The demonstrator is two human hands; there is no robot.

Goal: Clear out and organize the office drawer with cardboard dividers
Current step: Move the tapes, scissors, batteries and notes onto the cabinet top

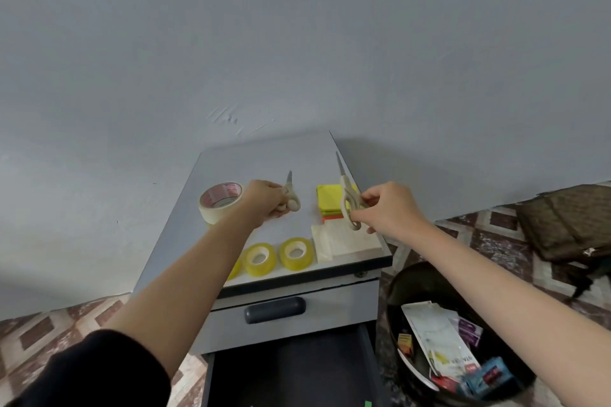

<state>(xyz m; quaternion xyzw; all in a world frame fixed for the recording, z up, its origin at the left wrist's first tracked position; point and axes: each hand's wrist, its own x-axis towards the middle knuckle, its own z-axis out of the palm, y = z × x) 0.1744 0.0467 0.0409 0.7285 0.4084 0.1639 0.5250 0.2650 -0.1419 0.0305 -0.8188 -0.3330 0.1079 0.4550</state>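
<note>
A grey drawer cabinet [291, 314] stands against the wall, and its lower drawer [291, 373] is pulled out, dark inside. Over the cabinet top, my left hand [264, 201] grips the beige handles of small scissors [290, 195], blade pointing away. My right hand [383, 208] pinches the handles of larger beige scissors [345, 195], held above a stack of yellow and orange sticky notes [330, 205]. On the top also lie a roll of masking tape [220, 201], two clear tape rolls [277, 256] and cream paper pads [347, 243].
To the right of the cabinet stands a black waste bin [426, 284] holding packets and papers. A brown bag [568, 225] lies on the patterned tile floor at the far right. The cabinet's upper drawer with a dark handle [274, 309] is closed.
</note>
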